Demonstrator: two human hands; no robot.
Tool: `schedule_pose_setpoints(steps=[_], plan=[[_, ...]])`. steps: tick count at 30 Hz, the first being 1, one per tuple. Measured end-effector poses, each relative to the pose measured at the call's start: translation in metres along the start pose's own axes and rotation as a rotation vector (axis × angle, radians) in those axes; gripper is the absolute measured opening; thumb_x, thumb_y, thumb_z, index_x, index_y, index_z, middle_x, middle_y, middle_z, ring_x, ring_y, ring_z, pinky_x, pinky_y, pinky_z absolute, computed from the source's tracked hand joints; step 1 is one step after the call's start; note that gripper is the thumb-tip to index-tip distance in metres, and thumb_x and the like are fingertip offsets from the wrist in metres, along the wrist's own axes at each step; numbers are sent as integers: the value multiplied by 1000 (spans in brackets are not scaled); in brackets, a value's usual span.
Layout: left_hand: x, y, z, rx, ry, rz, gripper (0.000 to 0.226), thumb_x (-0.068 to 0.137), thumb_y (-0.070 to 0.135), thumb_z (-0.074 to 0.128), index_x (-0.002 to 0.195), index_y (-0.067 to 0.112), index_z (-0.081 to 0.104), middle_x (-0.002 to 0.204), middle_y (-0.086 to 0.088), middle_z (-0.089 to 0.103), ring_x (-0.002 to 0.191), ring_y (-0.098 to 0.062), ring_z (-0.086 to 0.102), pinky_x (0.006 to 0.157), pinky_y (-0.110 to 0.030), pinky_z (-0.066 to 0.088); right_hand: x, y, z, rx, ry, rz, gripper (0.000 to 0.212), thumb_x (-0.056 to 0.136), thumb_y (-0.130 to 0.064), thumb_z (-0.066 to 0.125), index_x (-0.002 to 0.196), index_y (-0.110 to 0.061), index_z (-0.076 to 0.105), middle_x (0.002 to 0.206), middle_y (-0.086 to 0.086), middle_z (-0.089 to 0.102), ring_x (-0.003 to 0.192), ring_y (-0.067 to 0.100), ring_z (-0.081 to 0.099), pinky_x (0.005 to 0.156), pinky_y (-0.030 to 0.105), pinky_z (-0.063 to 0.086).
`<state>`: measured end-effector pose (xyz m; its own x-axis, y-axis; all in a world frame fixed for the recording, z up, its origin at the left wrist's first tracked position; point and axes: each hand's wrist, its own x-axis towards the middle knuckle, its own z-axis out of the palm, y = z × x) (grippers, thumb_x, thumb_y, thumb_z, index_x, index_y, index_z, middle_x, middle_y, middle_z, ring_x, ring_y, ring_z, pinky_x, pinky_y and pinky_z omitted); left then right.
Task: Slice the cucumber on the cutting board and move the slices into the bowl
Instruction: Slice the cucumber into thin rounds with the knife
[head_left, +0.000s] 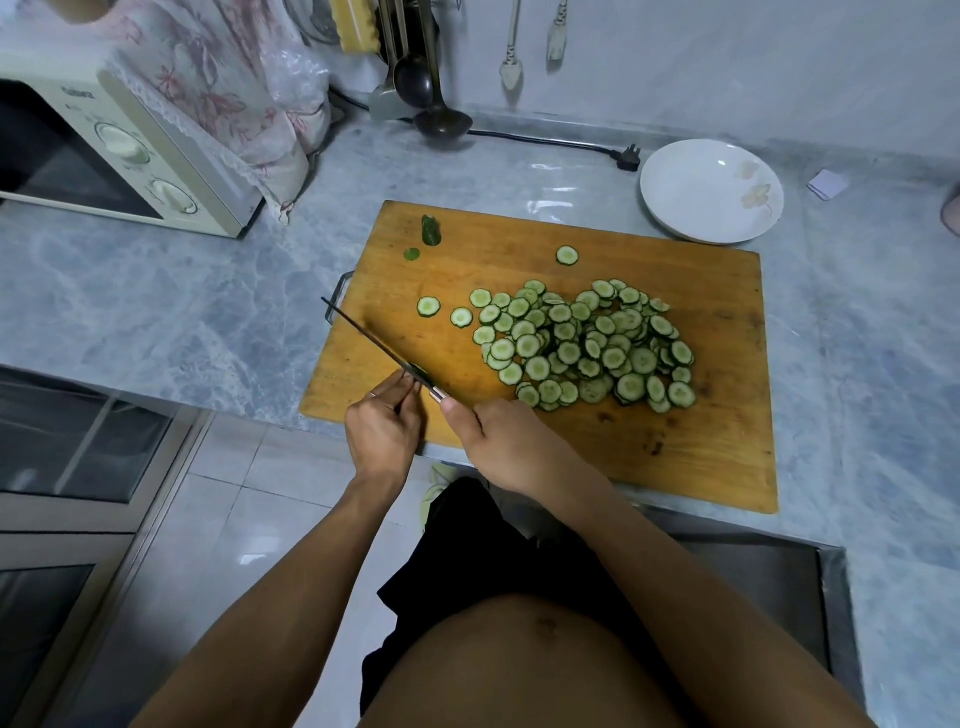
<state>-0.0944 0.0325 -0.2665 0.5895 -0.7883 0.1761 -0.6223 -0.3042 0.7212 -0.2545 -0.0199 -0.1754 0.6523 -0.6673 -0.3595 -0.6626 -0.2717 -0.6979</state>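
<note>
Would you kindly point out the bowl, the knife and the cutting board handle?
bowl (696, 208): head view, bare inner surface.
knife (363, 333): head view, middle of the blade.
cutting board handle (336, 299): head view, metal loop at the board's left edge.

The scene is seen from a single wide-angle camera worn on the head, directed forward and steeply down. The rectangular wooden cutting board (597, 447) on the grey marbled counter (156, 312) is viewed from close above, with straight edges bent toward the frame's borders.
</note>
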Motion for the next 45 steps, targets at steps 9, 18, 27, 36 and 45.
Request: schedule_pose_setpoints(steps=[9, 18, 27, 36, 45], plan=[[-2, -2, -1, 28, -24, -10, 38, 87, 29, 48, 94, 6, 78, 105, -9, 74, 89, -21, 72, 70, -32, 56, 20, -2, 10, -42, 20, -6, 59, 105, -49, 30, 57, -15, 38, 58, 4, 43, 63, 25, 46, 61, 31, 30], [0, 3, -1, 58, 14, 26, 19, 87, 5, 69, 104, 5, 76, 110, -11, 72, 98, -24, 70, 89, -24, 48, 20, 8, -6, -30, 47, 30, 62, 103, -53, 29, 57, -12, 34, 55, 7, 38, 51, 19, 38, 50, 35, 25], [12, 19, -11, -128, 45, -66, 22, 88, 8, 67, 106, 16, 76, 118, -1, 69, 113, -12, 61, 94, -18, 45, 2, 40, -42, -71, 144, -55, 58, 100, -58, 34, 64, -12, 38, 57, 4, 37, 49, 16, 34, 50, 30, 26], [40, 77, -26, -140, -139, 498, 12, 85, 13, 69, 92, 12, 79, 93, 2, 72, 88, -10, 65, 81, -26, 53, -18, 59, -68, -496, 149, -28, 48, 93, -68, 36, 83, -21, 43, 69, -4, 48, 63, 18, 49, 56, 34, 40], [89, 92, -3, 304, -777, 373, 28, 98, 22, 54, 123, 23, 68, 141, 0, 55, 133, -21, 46, 108, -38, 40, -31, 54, -68, -648, 104, -73, 52, 96, -66, 34, 95, -17, 51, 81, 1, 54, 75, 23, 56, 60, 32, 36]])
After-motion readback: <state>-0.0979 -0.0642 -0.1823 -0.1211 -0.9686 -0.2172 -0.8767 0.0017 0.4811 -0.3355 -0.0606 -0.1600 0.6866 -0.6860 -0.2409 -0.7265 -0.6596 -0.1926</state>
